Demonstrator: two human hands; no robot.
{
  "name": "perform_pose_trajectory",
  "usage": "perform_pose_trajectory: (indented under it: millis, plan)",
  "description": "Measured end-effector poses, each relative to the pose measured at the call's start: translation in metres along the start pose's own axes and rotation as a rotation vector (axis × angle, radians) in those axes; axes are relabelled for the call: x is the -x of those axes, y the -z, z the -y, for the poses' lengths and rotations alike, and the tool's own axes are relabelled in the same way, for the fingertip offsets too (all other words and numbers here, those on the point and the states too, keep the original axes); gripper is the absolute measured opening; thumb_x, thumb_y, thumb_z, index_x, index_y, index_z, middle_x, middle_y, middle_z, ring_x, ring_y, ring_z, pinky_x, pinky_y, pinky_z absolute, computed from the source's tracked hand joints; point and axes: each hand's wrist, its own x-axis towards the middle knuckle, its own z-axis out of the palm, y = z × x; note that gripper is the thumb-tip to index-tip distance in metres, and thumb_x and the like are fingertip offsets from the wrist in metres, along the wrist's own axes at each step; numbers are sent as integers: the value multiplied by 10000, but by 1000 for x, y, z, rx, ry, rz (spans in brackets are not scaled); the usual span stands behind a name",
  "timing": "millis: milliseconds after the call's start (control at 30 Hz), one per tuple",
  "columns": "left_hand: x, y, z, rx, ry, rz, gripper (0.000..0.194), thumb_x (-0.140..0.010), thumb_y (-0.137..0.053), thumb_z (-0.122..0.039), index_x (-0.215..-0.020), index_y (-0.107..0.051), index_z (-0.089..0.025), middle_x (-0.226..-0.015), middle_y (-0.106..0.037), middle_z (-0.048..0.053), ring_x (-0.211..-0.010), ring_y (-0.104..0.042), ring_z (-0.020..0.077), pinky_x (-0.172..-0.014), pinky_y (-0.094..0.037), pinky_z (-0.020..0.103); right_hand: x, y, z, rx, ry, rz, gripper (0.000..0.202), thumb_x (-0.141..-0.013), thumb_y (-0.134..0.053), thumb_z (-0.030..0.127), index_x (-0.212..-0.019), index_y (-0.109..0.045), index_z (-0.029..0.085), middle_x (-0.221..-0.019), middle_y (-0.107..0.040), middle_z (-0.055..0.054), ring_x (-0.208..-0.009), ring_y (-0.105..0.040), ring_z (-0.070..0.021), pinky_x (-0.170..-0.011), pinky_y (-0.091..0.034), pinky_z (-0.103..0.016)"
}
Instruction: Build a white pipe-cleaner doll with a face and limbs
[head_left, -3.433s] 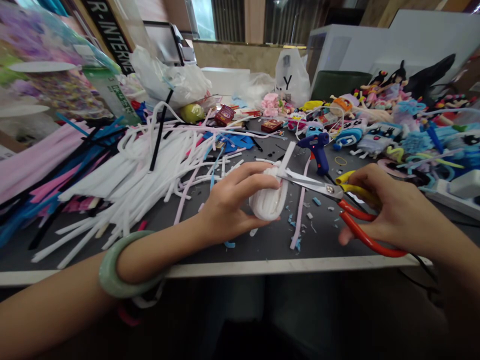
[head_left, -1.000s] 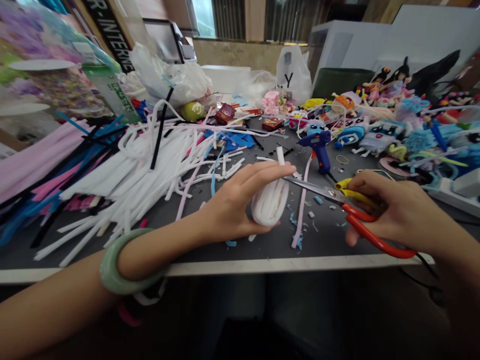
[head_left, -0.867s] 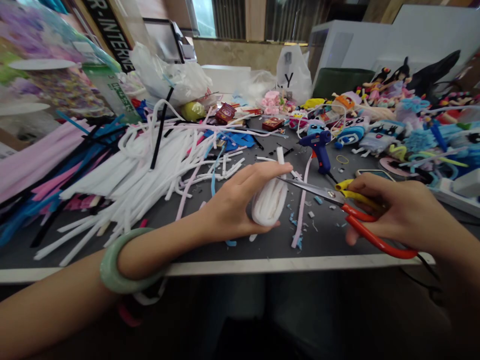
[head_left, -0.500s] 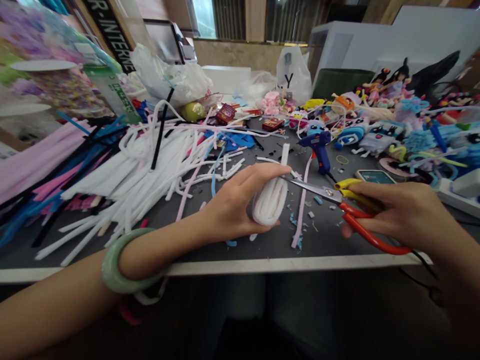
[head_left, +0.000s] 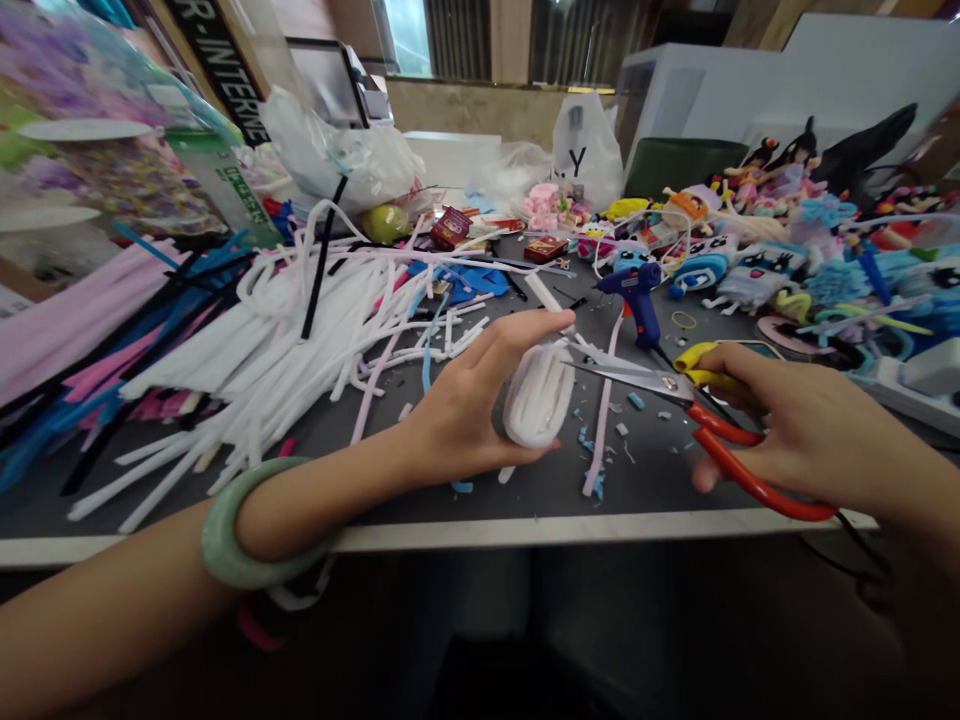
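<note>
My left hand is closed round an oval coil of white pipe cleaner, thumb below and fingers above. Beyond the fingertips, a short white piece slants up to the left; I cannot tell whether it is still joined to the coil. My right hand grips a pair of scissors with red and yellow handles. Their blades are slightly apart, tips beside the coil's upper right edge. Under the blades lies a pale pink pipe cleaner on the dark table.
Loose white pipe cleaners heap on the left, with pink, blue and black ones beyond. A blue glue gun stands past the scissors, near a phone. Plush-like figures crowd the right. Blue and white scraps litter the tabletop.
The white end that stood upright above the coil now leans to the left. The scissors have moved slightly right and down, and their blades have opened a little. My left hand keeps its hold.
</note>
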Motion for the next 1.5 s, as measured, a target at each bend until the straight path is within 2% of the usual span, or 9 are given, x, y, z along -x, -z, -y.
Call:
perform_pose_trajectory:
  millis: [133,233,467,700,967,1200,1300,1433,1500]
  plan:
    - [1,0,0,-13,0,1,892,-655,-825,-259,-1409,-354,-194,-1359,-505,144,-1256,-497,275,-1070,-472,426,2,6,-9,54,-66,-27,683,-557,-582,832,-894,-566,238,-676,-641,-3,-522,-576,-202,-451,-422,-304]
    - [1,0,-1,-19,9,-5,882,-652,-825,-248,-1401,-363,-196,-1351,-510,140,-1241,-508,272,-1076,-469,420,5,10,-14,106,-46,-83,702,-550,-539,878,-846,-570,242,-609,-612,11,-450,-529,-178,-409,-385,-291]
    - [2,-1,-2,-17,30,-15,846,-651,-824,-251,-1374,-386,-207,-1325,-526,132,-1208,-532,278,-1043,-491,427,9,10,-3,127,140,-203,602,-695,-509,807,-926,-614,261,-631,-640,39,-450,-548,-132,-403,-375,-239]
    - [2,-2,-2,1,3,-28,820,-641,-817,-218,-1354,-413,-179,-1303,-541,131,-1225,-520,269,-1045,-487,411,8,11,3,182,135,-218,596,-749,-464,780,-917,-629,233,-587,-618,38,-432,-540,-123,-393,-365,-229]
    - [3,-3,-3,-59,-55,-25,810,-605,-817,-133,-1318,-435,-96,-1267,-561,147,-1217,-522,232,-1067,-471,341,12,15,7,225,162,-221,448,-818,-473,659,-934,-604,247,-649,-646,33,-461,-562,-134,-405,-374,-240]
    - [4,-2,-3,-106,-82,-27,796,-596,-795,-71,-1309,-443,-64,-1249,-572,142,-1212,-524,205,-1087,-442,286,17,17,7,236,153,-192,436,-839,-455,651,-963,-592,256,-713,-683,12,-497,-594,-145,-429,-376,-250]
    - [3,-2,-3,-92,-74,-22,791,-603,-798,-83,-1310,-442,-77,-1251,-571,142,-1210,-526,212,-1075,-458,302,18,18,7,241,108,-173,470,-806,-487,687,-1004,-592,273,-742,-696,11,-514,-607,-147,-441,-377,-249]
    - [3,-2,-3,-85,-16,-29,807,-600,-828,-130,-1308,-442,-100,-1265,-561,136,-1210,-525,226,-1062,-475,335,20,24,4,133,4,-75,633,-651,-525,835,-952,-607,284,-585,-604,41,-430,-517,-122,-430,-345,-241]
    - [3,-2,-3,-86,17,-33,811,-612,-837,-167,-1315,-436,-113,-1278,-553,135,-1212,-523,232,-1061,-475,354,21,27,0,105,-68,-55,685,-615,-492,878,-917,-616,276,-591,-594,21,-449,-508,-127,-456,-342,-249]
